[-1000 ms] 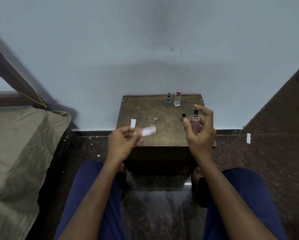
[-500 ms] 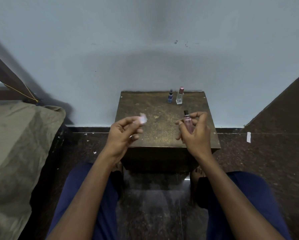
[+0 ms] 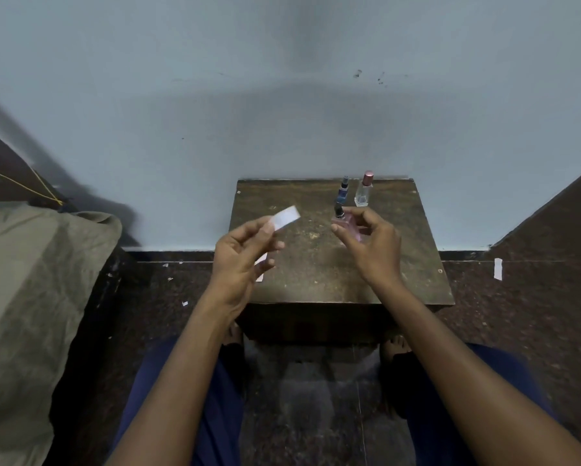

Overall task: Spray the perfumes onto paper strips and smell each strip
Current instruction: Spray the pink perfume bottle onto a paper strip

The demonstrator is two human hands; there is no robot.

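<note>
My left hand (image 3: 240,252) pinches a white paper strip (image 3: 285,216) that sticks up and to the right over a small brown wooden table (image 3: 302,264). My right hand (image 3: 371,245) holds a small pink perfume bottle (image 3: 344,222) with a black spray top, tilted with its nozzle toward the strip. A gap separates nozzle and strip. Another white strip (image 3: 260,270) lies on the table, mostly hidden under my left fingers. At the table's back stand a blue bottle (image 3: 343,193) and a clear bottle with a pink cap (image 3: 364,190).
The table stands against a pale blue wall (image 3: 282,95). A cloth-covered bed (image 3: 30,280) fills the left. A loose paper strip (image 3: 498,269) lies on the dark floor at the right. My knees in blue trousers (image 3: 215,398) flank the table.
The strip, end-on half a second ago, now points up and right. My right hand moved left with the bottle and tilted its nozzle toward the strip. The camera has tipped slightly.
</note>
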